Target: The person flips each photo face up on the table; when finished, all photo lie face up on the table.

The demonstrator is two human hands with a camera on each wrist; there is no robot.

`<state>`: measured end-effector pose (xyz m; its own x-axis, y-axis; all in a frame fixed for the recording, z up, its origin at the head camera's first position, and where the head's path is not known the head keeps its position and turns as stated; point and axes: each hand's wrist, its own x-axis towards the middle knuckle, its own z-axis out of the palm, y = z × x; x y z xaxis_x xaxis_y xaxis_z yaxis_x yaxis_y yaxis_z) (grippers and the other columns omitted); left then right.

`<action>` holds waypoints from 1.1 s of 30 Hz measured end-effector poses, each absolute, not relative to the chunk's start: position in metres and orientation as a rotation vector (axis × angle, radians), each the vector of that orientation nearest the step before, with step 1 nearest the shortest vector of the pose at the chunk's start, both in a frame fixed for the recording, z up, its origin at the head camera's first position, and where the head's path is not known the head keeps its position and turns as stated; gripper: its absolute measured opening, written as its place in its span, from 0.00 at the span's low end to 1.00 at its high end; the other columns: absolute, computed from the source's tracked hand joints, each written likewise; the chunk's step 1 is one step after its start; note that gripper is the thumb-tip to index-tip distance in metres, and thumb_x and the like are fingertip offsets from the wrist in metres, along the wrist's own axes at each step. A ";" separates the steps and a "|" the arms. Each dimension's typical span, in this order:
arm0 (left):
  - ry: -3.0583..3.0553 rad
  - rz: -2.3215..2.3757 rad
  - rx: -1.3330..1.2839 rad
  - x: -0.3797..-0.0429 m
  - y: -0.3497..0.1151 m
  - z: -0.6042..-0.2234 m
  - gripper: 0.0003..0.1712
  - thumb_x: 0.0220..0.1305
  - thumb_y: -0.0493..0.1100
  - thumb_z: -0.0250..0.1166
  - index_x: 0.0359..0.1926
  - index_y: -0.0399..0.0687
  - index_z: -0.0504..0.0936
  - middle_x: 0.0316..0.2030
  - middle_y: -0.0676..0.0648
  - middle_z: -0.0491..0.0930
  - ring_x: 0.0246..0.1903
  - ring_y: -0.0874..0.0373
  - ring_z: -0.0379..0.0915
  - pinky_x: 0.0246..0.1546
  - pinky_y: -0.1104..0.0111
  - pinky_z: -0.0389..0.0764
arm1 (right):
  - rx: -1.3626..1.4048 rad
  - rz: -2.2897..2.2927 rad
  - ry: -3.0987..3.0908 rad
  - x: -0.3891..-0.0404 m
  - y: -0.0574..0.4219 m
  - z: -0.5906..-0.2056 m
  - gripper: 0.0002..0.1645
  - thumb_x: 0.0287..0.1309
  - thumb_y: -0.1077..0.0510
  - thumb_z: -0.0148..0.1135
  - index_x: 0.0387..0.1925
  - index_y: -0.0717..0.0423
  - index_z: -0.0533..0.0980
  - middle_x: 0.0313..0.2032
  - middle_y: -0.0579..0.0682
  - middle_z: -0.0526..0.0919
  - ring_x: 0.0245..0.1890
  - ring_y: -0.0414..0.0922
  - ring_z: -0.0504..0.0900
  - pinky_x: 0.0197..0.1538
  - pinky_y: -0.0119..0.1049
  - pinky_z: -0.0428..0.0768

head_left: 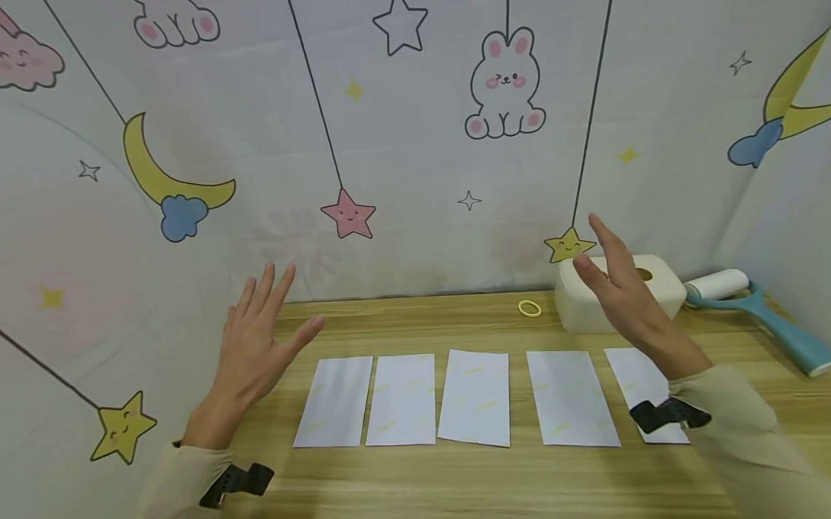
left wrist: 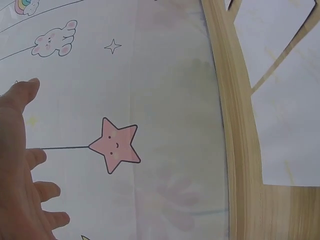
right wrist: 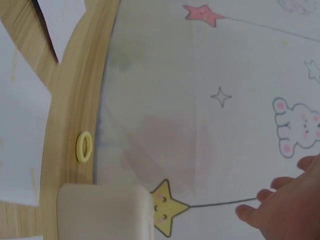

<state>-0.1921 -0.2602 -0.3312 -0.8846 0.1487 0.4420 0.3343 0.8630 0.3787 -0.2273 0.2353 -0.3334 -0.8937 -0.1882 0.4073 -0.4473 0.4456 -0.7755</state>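
Both hands are raised over the wooden table with nothing in them. My left hand (head_left: 257, 345) has its fingers spread and its thumb out, above the left end of a row of white paper cards. In the left wrist view the same hand (left wrist: 25, 165) appears at the left edge. My right hand (head_left: 623, 294) is held up in front of the white box, thumb and fingers extended; the right wrist view catches it (right wrist: 290, 205) at lower right. Several cards with faint yellow marks lie in the row, among them a slightly turned middle card (head_left: 474, 399). The right forearm partly covers the rightmost card (head_left: 639, 374).
A yellow ring (head_left: 529, 309) lies near the table's back edge, left of the white box (head_left: 575, 307). Right of it are a white roll (head_left: 719, 285) and a blue handle (head_left: 789, 330). A printed curtain (head_left: 418, 137) hangs behind the table (head_left: 396, 493).
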 end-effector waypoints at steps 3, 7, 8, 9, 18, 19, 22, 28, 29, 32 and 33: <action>-2.607 -0.677 -0.373 -0.190 -0.260 -0.330 0.51 0.73 0.67 0.61 0.86 0.55 0.51 0.84 0.40 0.44 0.81 0.33 0.36 0.70 0.25 0.39 | 0.567 1.511 -2.382 -0.227 0.222 -0.336 0.44 0.84 0.46 0.45 0.87 0.49 0.38 0.84 0.56 0.38 0.83 0.58 0.37 0.77 0.68 0.40; -2.570 -0.720 -0.386 -0.188 -0.261 -0.329 0.50 0.74 0.65 0.62 0.86 0.52 0.53 0.84 0.41 0.45 0.81 0.33 0.38 0.72 0.27 0.42 | 0.557 1.632 -2.323 -0.224 0.205 -0.341 0.42 0.84 0.46 0.45 0.87 0.47 0.40 0.84 0.57 0.42 0.80 0.65 0.47 0.75 0.70 0.47; -2.561 -0.731 -0.387 -0.188 -0.261 -0.329 0.50 0.74 0.64 0.62 0.86 0.52 0.53 0.84 0.42 0.45 0.81 0.33 0.38 0.72 0.28 0.42 | 0.549 1.655 -2.314 -0.223 0.201 -0.342 0.42 0.84 0.46 0.45 0.87 0.46 0.41 0.83 0.57 0.43 0.79 0.67 0.49 0.75 0.70 0.49; -2.555 -0.738 -0.388 -0.187 -0.261 -0.330 0.50 0.74 0.64 0.62 0.86 0.52 0.53 0.84 0.42 0.45 0.81 0.34 0.39 0.72 0.29 0.43 | 0.542 1.686 -2.304 -0.222 0.197 -0.343 0.42 0.84 0.45 0.45 0.87 0.45 0.42 0.83 0.56 0.44 0.79 0.67 0.51 0.75 0.69 0.51; -2.507 -0.789 -0.415 -0.184 -0.263 -0.336 0.49 0.71 0.58 0.67 0.85 0.54 0.57 0.84 0.43 0.49 0.80 0.33 0.43 0.70 0.26 0.47 | 0.623 1.746 -2.269 -0.220 0.165 -0.350 0.41 0.83 0.47 0.47 0.86 0.49 0.45 0.83 0.53 0.47 0.80 0.63 0.51 0.77 0.66 0.50; -2.505 -0.790 -0.416 -0.184 -0.263 -0.337 0.49 0.71 0.58 0.67 0.85 0.54 0.57 0.84 0.43 0.49 0.80 0.33 0.44 0.69 0.26 0.48 | 0.636 1.735 -2.272 -0.220 0.161 -0.351 0.41 0.83 0.47 0.47 0.86 0.49 0.45 0.83 0.53 0.47 0.80 0.62 0.51 0.77 0.66 0.50; -2.501 -0.793 -0.428 -0.185 -0.265 -0.339 0.49 0.70 0.56 0.68 0.85 0.53 0.58 0.84 0.43 0.50 0.80 0.33 0.45 0.68 0.25 0.50 | 0.672 1.722 -2.242 -0.218 0.150 -0.354 0.40 0.83 0.48 0.49 0.86 0.50 0.48 0.83 0.50 0.49 0.81 0.57 0.51 0.76 0.66 0.52; -2.487 -0.808 -0.453 -0.185 -0.268 -0.341 0.49 0.70 0.54 0.70 0.84 0.53 0.58 0.83 0.42 0.51 0.79 0.33 0.46 0.68 0.25 0.51 | 0.723 1.767 -2.188 -0.214 0.129 -0.362 0.37 0.83 0.50 0.49 0.85 0.48 0.53 0.82 0.48 0.54 0.79 0.52 0.55 0.75 0.63 0.58; -2.483 -0.813 -0.455 -0.186 -0.268 -0.342 0.49 0.69 0.53 0.70 0.85 0.53 0.58 0.83 0.42 0.51 0.79 0.33 0.47 0.68 0.25 0.51 | 0.723 1.773 -2.192 -0.214 0.125 -0.364 0.37 0.83 0.50 0.49 0.85 0.48 0.53 0.82 0.48 0.54 0.79 0.54 0.57 0.74 0.64 0.60; -2.473 -0.835 -0.460 -0.186 -0.270 -0.344 0.50 0.68 0.51 0.71 0.84 0.53 0.58 0.83 0.43 0.52 0.79 0.33 0.48 0.68 0.26 0.52 | 0.726 1.792 -2.192 -0.213 0.114 -0.368 0.37 0.82 0.51 0.50 0.84 0.49 0.54 0.82 0.50 0.55 0.78 0.57 0.60 0.73 0.65 0.62; -2.470 -0.844 -0.463 -0.186 -0.271 -0.346 0.50 0.68 0.50 0.72 0.84 0.52 0.58 0.83 0.43 0.52 0.79 0.33 0.48 0.68 0.26 0.52 | 0.736 1.800 -2.185 -0.214 0.110 -0.370 0.36 0.82 0.51 0.50 0.84 0.51 0.54 0.81 0.51 0.56 0.78 0.57 0.59 0.73 0.66 0.61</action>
